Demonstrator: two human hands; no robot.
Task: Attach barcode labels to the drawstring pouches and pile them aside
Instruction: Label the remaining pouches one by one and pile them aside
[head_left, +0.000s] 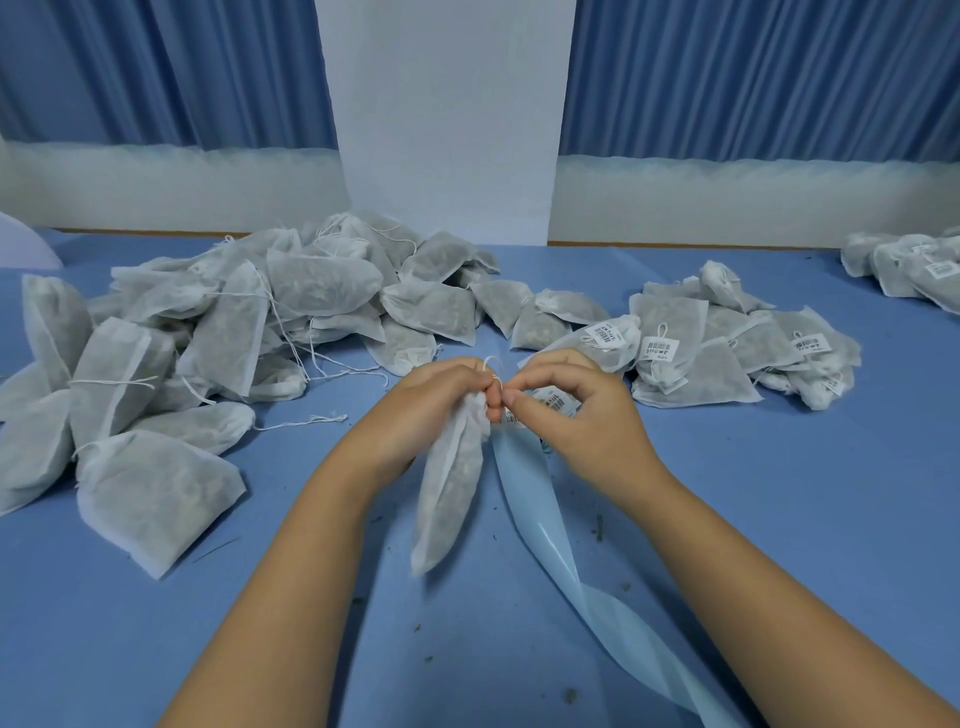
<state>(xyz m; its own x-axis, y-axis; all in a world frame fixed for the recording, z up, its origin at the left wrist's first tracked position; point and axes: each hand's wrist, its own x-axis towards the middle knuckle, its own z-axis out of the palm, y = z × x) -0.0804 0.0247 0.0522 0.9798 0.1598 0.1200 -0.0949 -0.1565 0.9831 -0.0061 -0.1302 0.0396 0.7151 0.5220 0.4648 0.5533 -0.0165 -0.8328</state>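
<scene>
Broadly, a blue table (779, 519) fills the lower two thirds of the frame and runs back to a wall. Pleated blue curtains hang at the upper left (182, 78) and upper right (753, 78), with a plain white wall panel (447, 114) between them and a pale band (156, 187) below the curtains. At centre left a large heap of unlabelled pouches (234, 322), white gauze with greyish filling and loose strings, spreads across the table. At centre right lies a smaller pile of labelled pouches (717, 343), their white barcode stickers facing up, and a further group of pouches (914, 265) sits at the far right edge. A glossy light-blue backing strip (545, 519) curls from just below the hands down to the bottom right. Two bare forearms reach in from the bottom edge and meet at centre. The left hand (431, 410) grips the gathered neck of one drawstring pouch (449, 493), which hangs down tilted above the table. The right hand (582, 410), fingers arched, pinches thumb and forefinger at the pouch's drawstring loop (491, 364). A barcode label (557, 399) shows under that arch; whether the fingers touch it cannot be told. Small dark crumbs (598, 527) dot the table.
</scene>
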